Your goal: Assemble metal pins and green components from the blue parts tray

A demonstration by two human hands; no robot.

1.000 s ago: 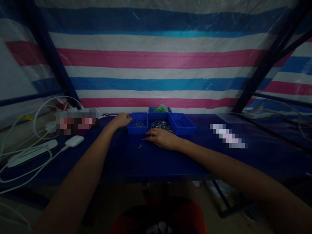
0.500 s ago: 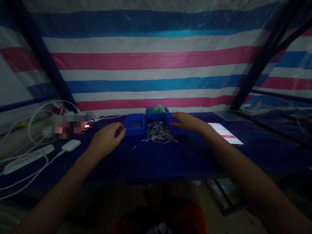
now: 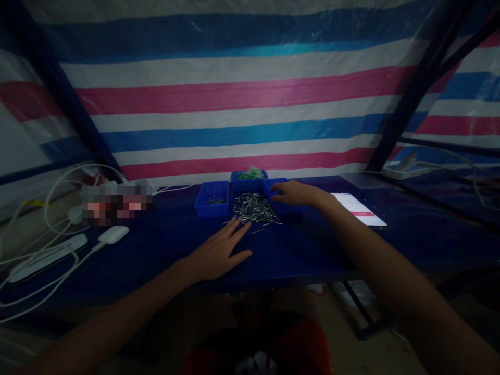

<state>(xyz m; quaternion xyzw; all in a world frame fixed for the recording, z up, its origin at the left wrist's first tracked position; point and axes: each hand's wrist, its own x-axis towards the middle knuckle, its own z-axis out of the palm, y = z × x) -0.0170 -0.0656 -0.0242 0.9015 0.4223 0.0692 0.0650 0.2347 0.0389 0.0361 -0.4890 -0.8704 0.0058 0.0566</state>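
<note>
My left hand (image 3: 222, 251) lies with spread fingers on the blue tabletop. Its fingertips reach the near edge of a pile of thin silvery metal pins (image 3: 254, 207), and nothing shows in its grasp. Over the right-hand blue bin (image 3: 284, 209) is my right hand (image 3: 291, 192), fingers bent and parted at the bin's left side; no object shows between them. The left blue bin (image 3: 211, 209) holds some small metal pieces (image 3: 216, 200). Behind the pile, a third blue bin (image 3: 248, 184) contains green and clear plastic (image 3: 250, 174). The right bin's contents are hidden by my hand.
A lit phone (image 3: 360, 210) lies to the right. White cables (image 3: 74, 271), a white charger (image 3: 113, 235) and a flat white device (image 3: 49, 258) occupy the left. A striped sheet (image 3: 250, 99) hangs behind, between dark metal posts (image 3: 406, 94).
My left hand has moved from the left bin rightward and nearer to me, its fingers spreading out by the pile. My right hand stays at the right bin. The view has shifted slightly.
</note>
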